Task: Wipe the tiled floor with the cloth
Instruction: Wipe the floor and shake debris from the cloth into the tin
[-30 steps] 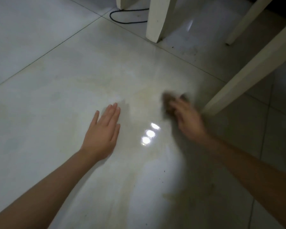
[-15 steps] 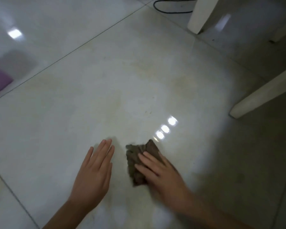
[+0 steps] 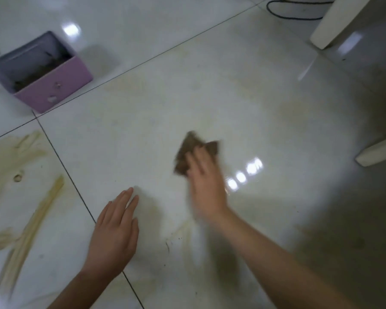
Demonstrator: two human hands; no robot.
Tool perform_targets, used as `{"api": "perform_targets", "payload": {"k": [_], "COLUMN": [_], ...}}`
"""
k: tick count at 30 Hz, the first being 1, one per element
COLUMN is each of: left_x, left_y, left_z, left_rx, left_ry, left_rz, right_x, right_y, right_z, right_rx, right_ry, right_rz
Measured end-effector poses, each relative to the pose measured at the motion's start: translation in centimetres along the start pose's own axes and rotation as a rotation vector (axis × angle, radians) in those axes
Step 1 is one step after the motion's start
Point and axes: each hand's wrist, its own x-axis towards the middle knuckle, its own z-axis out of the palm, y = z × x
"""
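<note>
Evidently for support, the left hand [image 3: 115, 230] lay flat, fingers straight, on the glossy white tiled floor [image 3: 232, 97]; the right hand [image 3: 206, 186] pressed outstretched fingers onto the crumpled brown cloth [image 3: 193, 148] mid-tile.

Right hand [image 3: 206, 188] pressing cloth [image 3: 191, 150], tiled floor [image 3: 210, 85]

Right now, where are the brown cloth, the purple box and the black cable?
brown cloth [image 3: 187, 148]: head view, on its uncovered upper left part.
purple box [image 3: 56, 90]: head view, on its front wall.
black cable [image 3: 299, 18]: head view, on the low stretch of its loop, near the top edge.
</note>
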Motion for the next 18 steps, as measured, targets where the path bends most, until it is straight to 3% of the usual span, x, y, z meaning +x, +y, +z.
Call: {"api": "perform_targets", "payload": {"k": [3,5,8,12,14,18], "left_x": [-0.2,0.0,0.5,0.5,0.4,0.4], "left_y": [-0.7,-1.6,-3.2,-4.6,-4.9,-5.2], "left_z": [-0.6,-1.0,-1.2,-1.2,-1.2,-1.6], "left_rx": [-0.009,-0.008,0.019,0.012,-0.007,-0.098], "left_ry": [-0.015,-0.005,0.017,0.010,-0.001,0.049], "left_rz": [-0.006,0.001,-0.045,-0.110,-0.110,-0.173], "right_x": [-1.2,1.2,7.3,10.4,9.3,6.6], "right_y": [-2.0,-0.4,5.8,10.6,6.6,-5.2], "right_z": [-1.0,-3.3,-7.5,-6.8,-2.7,3.8], "right_rx": [0.256,0.327,0.288,-0.061,-0.127,0.031], "right_ry": [-0.297,-0.400,-0.205,-0.127,-0.054,-0.080], "right_rz": [-0.216,-0.198,0.058,0.405,0.325,-0.095]}}
